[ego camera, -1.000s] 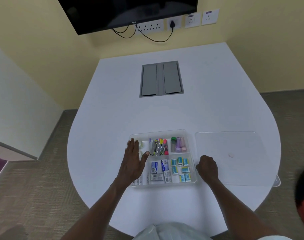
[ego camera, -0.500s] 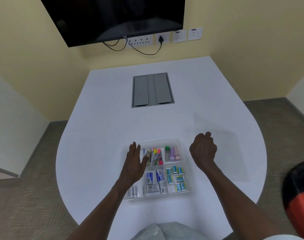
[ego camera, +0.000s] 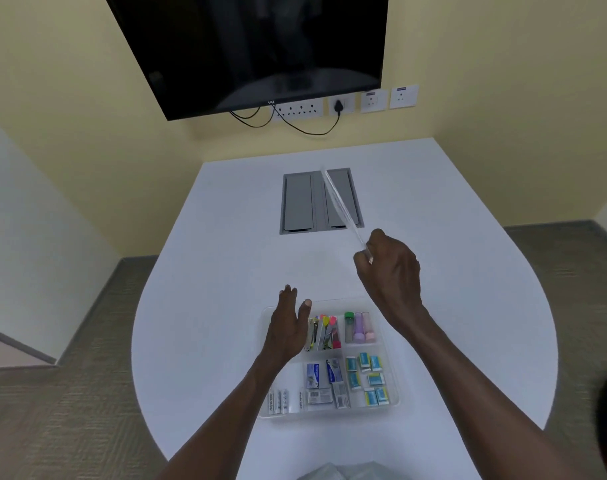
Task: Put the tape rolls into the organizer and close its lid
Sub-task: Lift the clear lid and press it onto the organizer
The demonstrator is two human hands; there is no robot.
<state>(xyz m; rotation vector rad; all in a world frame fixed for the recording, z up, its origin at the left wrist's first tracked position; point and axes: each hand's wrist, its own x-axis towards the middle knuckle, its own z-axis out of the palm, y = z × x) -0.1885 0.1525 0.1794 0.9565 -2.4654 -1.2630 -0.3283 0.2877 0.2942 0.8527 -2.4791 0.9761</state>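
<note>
One white table [ego camera: 225,258], yellow walls [ego camera: 502,64], dark screen [ego camera: 253,46]

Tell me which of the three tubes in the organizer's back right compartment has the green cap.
The leftmost tube, next to the divider by the highlighters. Its cap is green; the two tubes to its right are pale purple and pink.

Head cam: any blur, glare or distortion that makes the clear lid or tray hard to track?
Head view: lid is edge-on and smeared, a pale streak pinched in the right hand; organizer walls nearly vanish against the white table; wide-angle bends the table edge; TV shows faint reflections; lighting even, soft shadows.
</note>
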